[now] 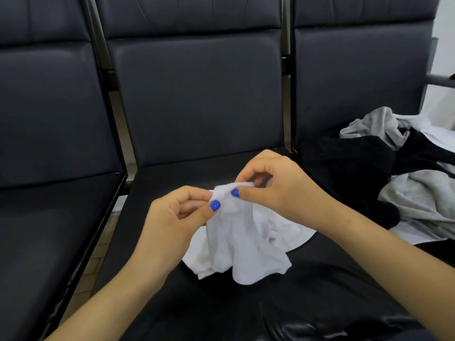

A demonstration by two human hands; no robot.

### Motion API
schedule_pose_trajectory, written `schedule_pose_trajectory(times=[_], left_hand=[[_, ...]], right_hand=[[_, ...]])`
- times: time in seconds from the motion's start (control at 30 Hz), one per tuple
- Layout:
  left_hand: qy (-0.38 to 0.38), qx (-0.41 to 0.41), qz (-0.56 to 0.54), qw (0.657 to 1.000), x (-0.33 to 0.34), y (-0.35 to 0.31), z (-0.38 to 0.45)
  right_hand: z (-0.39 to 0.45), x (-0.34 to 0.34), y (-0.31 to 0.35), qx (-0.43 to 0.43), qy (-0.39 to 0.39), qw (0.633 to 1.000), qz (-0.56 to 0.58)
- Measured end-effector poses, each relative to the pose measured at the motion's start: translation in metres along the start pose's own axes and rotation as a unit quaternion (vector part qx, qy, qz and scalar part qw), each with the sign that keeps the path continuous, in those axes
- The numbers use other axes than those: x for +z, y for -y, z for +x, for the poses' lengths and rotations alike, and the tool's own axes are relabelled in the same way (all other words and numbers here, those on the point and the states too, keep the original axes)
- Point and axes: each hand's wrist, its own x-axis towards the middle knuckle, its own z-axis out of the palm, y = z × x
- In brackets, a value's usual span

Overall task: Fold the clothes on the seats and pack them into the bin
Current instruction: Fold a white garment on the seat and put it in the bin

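Item: white garment, small, thin, soft knit; kind not clear from this view. Location: middle seat of a row of dark padded seats, upper edge lifted, lower part bunched and resting on the seat cushion

Left hand: thumb and curled fingers pinch the upper left corner of the white garment. Right hand: thumb and forefinger pinch the top hem just beside the left hand, remaining fingers curled above the cloth. Both hands closed on the same edge, close together

Pile of unfolded clothes: grey, black and white pieces heaped on the right-hand seat, near the right forearm. Left-hand seat: nothing seen on it. Bin: not in view

Stage, as judged: early in the fold of this piece; edge being found or squared, most of the pile not yet handled

Risks:
- Narrow grip. With both pinches at one short stretch of hem, the rest hangs crumpled; a fold made from here would likely come out skewed or lumpy
- Slip. The cloth looks thin and smooth, held by fingertips only; a tug to shake it flat could pull it free of one hand
- Front edge. The lower part lies near the front lip of the cushion; dragging it forward could send it to the floor
- Pile disturbance. The right forearm passes close to the heap; a wide sweep may snag or topple a piece
- Layers. Whether one layer or two is pinched cannot be told; catching only one would twist the fold
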Motion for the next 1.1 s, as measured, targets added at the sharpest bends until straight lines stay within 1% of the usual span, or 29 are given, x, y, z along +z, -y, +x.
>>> schedule_pose_trajectory(times=[0.07, 0.1, 0.17, 0.23, 0.27, 0.33, 0.37, 0.43, 0.53, 0.63, 0.7, 0.73, 0.77, 0.8, 0.83, 0.87, 0.9, 0.97, 1.0, 1.03, 1.1], left_hand=[[-0.002, 0.023, 0.017, 1.0, 0.001, 0.001, 0.0], [-0.003, 0.031, 0.027, 0.999, 0.002, 0.001, 0.0], [-0.007, 0.043, 0.042, 0.998, 0.003, 0.003, 0.0], [-0.02, 0.056, 0.059, 0.996, 0.003, 0.004, 0.001], [-0.027, 0.064, 0.066, 0.995, 0.003, 0.004, 0.001], [-0.036, 0.078, 0.071, 0.994, 0.003, 0.004, 0.001], [-0.038, 0.082, 0.07, 0.993, 0.003, 0.003, 0.001], [-0.038, 0.083, 0.064, 0.994, 0.003, 0.004, 0.001], [-0.048, 0.086, 0.05, 0.994, 0.005, 0.006, 0.002], [-0.085, 0.113, 0.037, 0.989, 0.007, 0.009, -0.001], [-0.085, 0.161, 0.045, 0.982, 0.007, 0.01, -0.004], [-0.071, 0.196, 0.082, 0.975, 0.006, 0.009, -0.006], [-0.048, 0.254, 0.163, 0.952, 0.004, 0.008, -0.007], [-0.017, 0.319, 0.271, 0.908, 0.004, 0.007, -0.007], [0.023, 0.381, 0.356, 0.853, 0.004, 0.009, -0.007], [0.066, 0.425, 0.41, 0.804, 0.006, 0.01, -0.007], [0.119, 0.43, 0.431, 0.784, 0.008, 0.016, -0.008], [0.195, 0.382, 0.453, 0.782, 0.015, 0.019, -0.012], [0.214, 0.343, 0.473, 0.783, 0.018, 0.023, -0.015], [0.229, 0.315, 0.487, 0.782, 0.021, 0.028, -0.018], [0.215, 0.307, 0.508, 0.776, 0.02, 0.048, -0.017]], right_hand=[[-0.001, -0.002, 0.0, -0.006, -0.003, 1.0, -0.017], [-0.001, -0.003, 0.0, -0.004, 0.003, 1.0, -0.005], [-0.002, -0.004, 0.003, 0.011, 0.025, 0.998, 0.057], [-0.004, -0.005, 0.008, 0.054, 0.056, 0.986, 0.147], [-0.005, -0.005, 0.01, 0.092, 0.08, 0.971, 0.204], [-0.007, -0.002, 0.014, 0.172, 0.14, 0.924, 0.313], [-0.008, 0.0, 0.017, 0.201, 0.166, 0.901, 0.346], [-0.01, 0.005, 0.02, 0.227, 0.195, 0.876, 0.379], [-0.011, 0.009, 0.023, 0.233, 0.186, 0.864, 0.405], [-0.007, 0.009, 0.02, 0.225, 0.13, 0.879, 0.399], [-0.003, 0.007, 0.016, 0.22, 0.096, 0.887, 0.393], [-0.002, 0.005, 0.015, 0.217, 0.086, 0.888, 0.397], [-0.002, 0.004, 0.015, 0.211, 0.084, 0.885, 0.406], [-0.002, 0.003, 0.015, 0.202, 0.086, 0.882, 0.418], [-0.002, 0.002, 0.015, 0.195, 0.089, 0.877, 0.429], [-0.003, 0.002, 0.015, 0.19, 0.089, 0.875, 0.437], [-0.004, 0.002, 0.016, 0.185, 0.089, 0.875, 0.438], [-0.006, 0.003, 0.017, 0.174, 0.093, 0.881, 0.43], [-0.006, 0.003, 0.018, 0.17, 0.094, 0.885, 0.423], [-0.006, 0.004, 0.018, 0.171, 0.093, 0.889, 0.414], [-0.005, 0.005, 0.018, 0.181, 0.086, 0.894, 0.401]])
